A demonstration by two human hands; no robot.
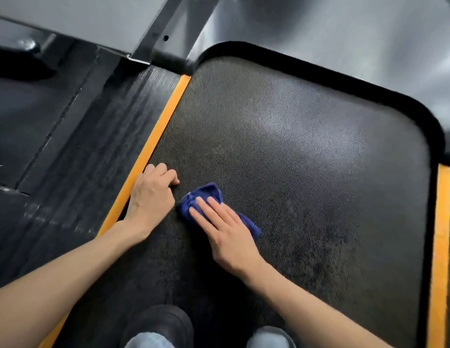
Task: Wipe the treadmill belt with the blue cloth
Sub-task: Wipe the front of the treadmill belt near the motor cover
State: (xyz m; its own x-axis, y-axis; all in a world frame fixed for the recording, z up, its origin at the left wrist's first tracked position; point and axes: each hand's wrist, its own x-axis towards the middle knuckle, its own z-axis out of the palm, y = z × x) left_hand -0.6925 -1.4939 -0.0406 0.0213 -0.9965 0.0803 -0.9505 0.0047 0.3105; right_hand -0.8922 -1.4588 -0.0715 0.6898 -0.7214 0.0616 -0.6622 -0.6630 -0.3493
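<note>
Right hand [226,234] lies flat on the blue cloth [206,193], fingers straight and close together, palm down, pressing the cloth onto the treadmill belt [306,146]. The cloth is bunched into a soft crumpled wad. It sits under the fingers at the belt's near-left part, with its long axis running from upper left to lower right across the hand. The left hand [151,194] is just beside the cloth on its left with a narrow gap showing. Its fingers are curled into a loose fist that holds nothing, knuckles resting on the belt against the yellow edge stripe [158,126]. Most of the open belt lies ahead and to the right of the cloth, so the right hand is the working one; judged next stroke: outward and rightward, left hand as brace. The belt is dark, finely dimpled rubber with rounded far corners, a dull sheen far right and mottled darker patches near right. A ribbed black side rail [75,151] lies beyond the stripe.
</note>
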